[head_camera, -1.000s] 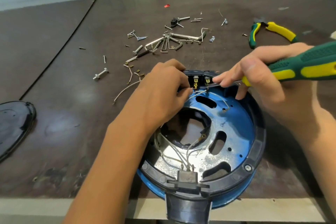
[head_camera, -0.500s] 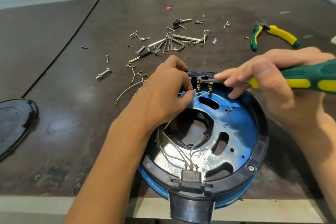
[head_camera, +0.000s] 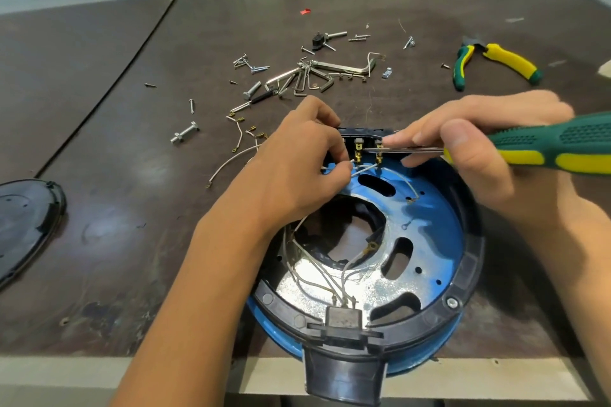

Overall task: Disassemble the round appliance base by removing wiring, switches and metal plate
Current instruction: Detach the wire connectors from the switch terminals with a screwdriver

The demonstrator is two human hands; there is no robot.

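The round appliance base (head_camera: 463, 277), blue with a black rim, lies open-side up at the table's near edge. Inside it is a shiny metal plate (head_camera: 426, 231) with slots, and white wires (head_camera: 317, 277) run to a black connector block (head_camera: 342, 317) at the front. A black switch block (head_camera: 363, 137) with brass terminals sits on the far rim. My left hand (head_camera: 297, 168) pinches a white wire just below those terminals. My right hand (head_camera: 476, 155) grips a green and yellow screwdriver (head_camera: 545, 145), its metal shaft lying across the brass terminals.
Loose screws, bolts, hex keys and cut wire pieces (head_camera: 304, 76) are scattered beyond the base. Green and yellow pliers (head_camera: 496, 59) lie at the far right. A black oval cover (head_camera: 23, 225) rests at the left edge. The table's front edge runs just under the base.
The screwdriver shaft has slid leftwards across the brass terminals. My left hand has kept its pinch on the white wire, shifting slightly.
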